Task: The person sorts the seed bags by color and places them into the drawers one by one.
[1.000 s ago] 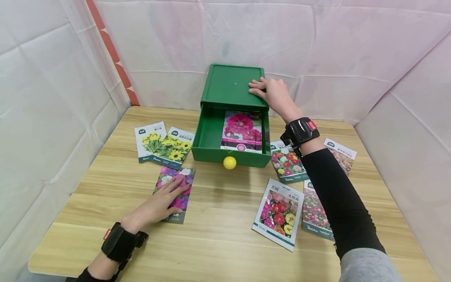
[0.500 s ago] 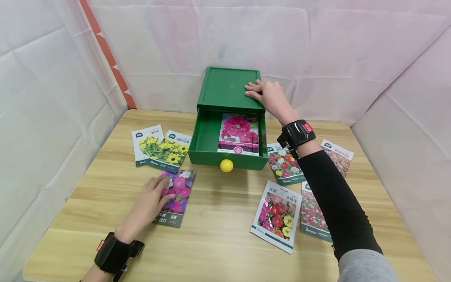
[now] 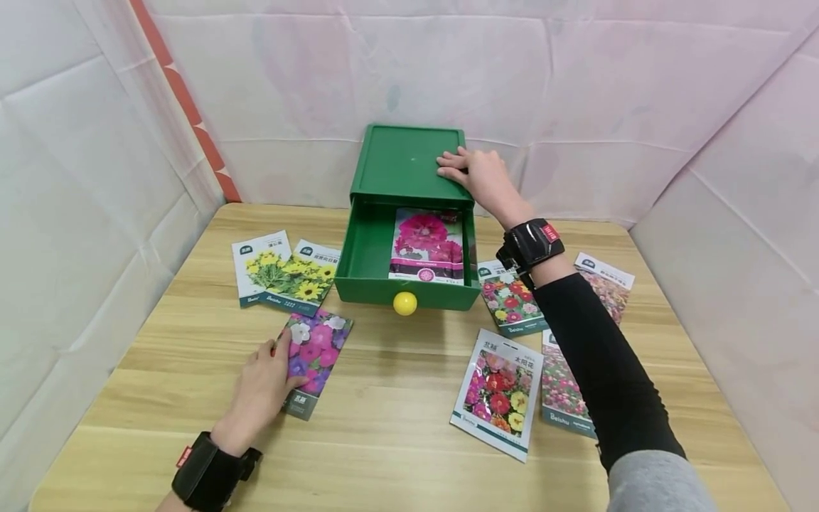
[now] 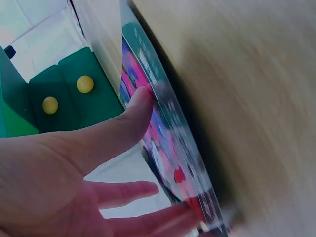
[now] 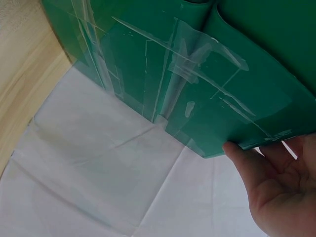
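Fingers of the left hand (image 3: 259, 387) pinch the purple-flower seed packet (image 3: 311, 359) at its bench-side edge (right hand (image 3: 480, 174) lies flat atop the green drawer box (image 3: 406, 167)); thin glossy foil might slip free.

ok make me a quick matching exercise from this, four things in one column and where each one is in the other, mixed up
Things:
1. pink flower seed packet
2. purple flower seed packet
3. right hand
4. yellow knob

Places:
A. on the drawer's front
B. on top of the green box
C. inside the open drawer
D. on the table, pinched at its edge by the left hand

Pairs: 1-C, 2-D, 3-B, 4-A
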